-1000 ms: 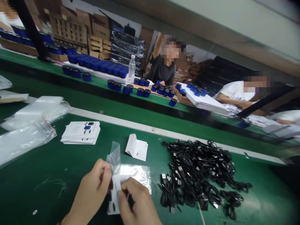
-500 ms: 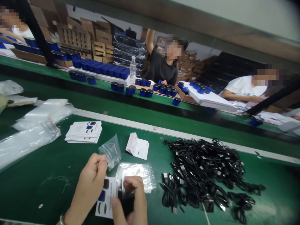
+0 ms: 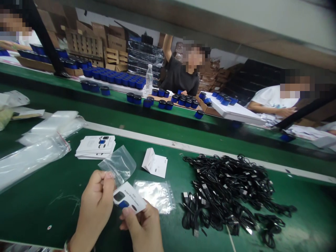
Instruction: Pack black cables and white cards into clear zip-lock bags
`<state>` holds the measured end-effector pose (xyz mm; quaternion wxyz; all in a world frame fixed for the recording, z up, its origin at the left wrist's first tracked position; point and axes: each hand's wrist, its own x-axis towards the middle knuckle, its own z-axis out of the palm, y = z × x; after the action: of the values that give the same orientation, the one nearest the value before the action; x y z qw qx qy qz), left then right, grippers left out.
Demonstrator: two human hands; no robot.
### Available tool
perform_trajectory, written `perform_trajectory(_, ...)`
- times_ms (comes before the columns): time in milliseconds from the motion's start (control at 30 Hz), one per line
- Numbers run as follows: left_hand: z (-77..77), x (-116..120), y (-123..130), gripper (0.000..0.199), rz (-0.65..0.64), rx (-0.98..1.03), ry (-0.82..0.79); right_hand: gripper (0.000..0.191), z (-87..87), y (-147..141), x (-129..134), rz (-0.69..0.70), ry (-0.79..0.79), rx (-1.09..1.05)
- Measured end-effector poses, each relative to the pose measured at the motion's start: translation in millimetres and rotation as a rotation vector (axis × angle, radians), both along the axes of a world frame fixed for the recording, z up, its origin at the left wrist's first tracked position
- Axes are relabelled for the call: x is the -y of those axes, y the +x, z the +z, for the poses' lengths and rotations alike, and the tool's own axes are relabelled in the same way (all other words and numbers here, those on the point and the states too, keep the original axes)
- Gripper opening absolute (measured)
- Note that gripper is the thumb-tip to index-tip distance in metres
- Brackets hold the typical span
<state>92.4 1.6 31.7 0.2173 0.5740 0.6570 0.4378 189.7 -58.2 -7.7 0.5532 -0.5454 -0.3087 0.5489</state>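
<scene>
My left hand [image 3: 98,199] pinches the edge of a small clear plastic bag [image 3: 122,164], which spreads up and to the right from the fingertips. In my right hand [image 3: 143,224] is a printed card [image 3: 128,198] with product pictures, tilted and held between thumb and fingers; its upper left corner lies close to the bag and my left fingers. Whether the card touches the bag I cannot tell. Just beyond my right hand, a stack of zip bags [image 3: 154,196] lies flat on the green table. Folded leaflets [image 3: 157,165] stand partly open behind them.
A pile of black USB cables [image 3: 228,192] covers the right side. More printed cards [image 3: 96,147] are stacked at left, beside large plastic bags [image 3: 34,157]. Across the line, blue round speakers [image 3: 112,75] stand in rows, with a bottle [image 3: 149,78] and several co-workers behind.
My right hand has lifted the card off the table and tilted it toward the bag. My left hand has shifted slightly left with the bag, which is now more spread out.
</scene>
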Motion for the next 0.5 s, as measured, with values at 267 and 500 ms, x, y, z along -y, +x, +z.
perform_trajectory(267, -6.5, 3.8, -1.7, 0.021, 0.009, -0.14, 0.022, 0.029, 0.3, 4.8, 4.6, 0.049, 0.021, 0.22)
perform_trajectory(500, -6.6, 10.3, -5.7, 0.022, -0.049, -0.362, 0.084, 0.017, 20.8, 28.7, 18.5, -0.089, 0.483, 0.964)
